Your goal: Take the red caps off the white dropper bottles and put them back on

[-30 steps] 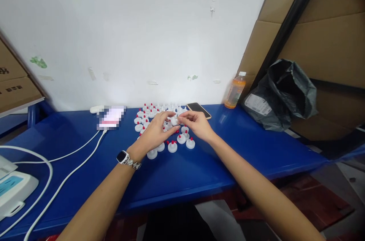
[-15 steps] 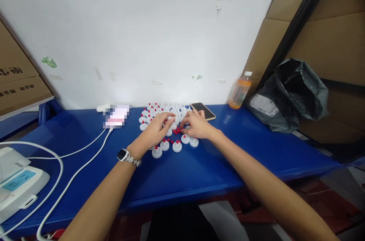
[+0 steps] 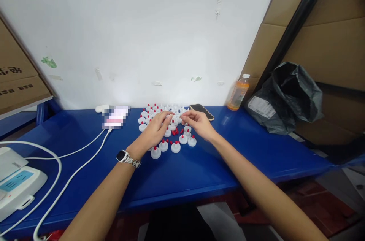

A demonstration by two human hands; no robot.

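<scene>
Several small white round caps with red tips (image 3: 176, 147) stand in a cluster on the blue table (image 3: 182, 176), with loose red pieces (image 3: 175, 132) among them. My left hand (image 3: 155, 131), a watch on its wrist, hovers over the cluster with its fingers curled around a white cap (image 3: 170, 117). My right hand (image 3: 199, 124) is just to the right, its thumb and forefinger pinched together near that cap; what they pinch is too small to see.
A phone (image 3: 202, 111) lies behind my right hand. An orange drink bottle (image 3: 238, 93) and a black plastic bag (image 3: 285, 98) stand at the right, before cardboard sheets. White cables (image 3: 82, 161) run left to a white device (image 3: 17, 186). A blurred pink item (image 3: 115, 117) sits at the back.
Both hands dropped onto the cluster half a second ago, then lifted a little; the right hand has drawn back to the right with fingers pinched.
</scene>
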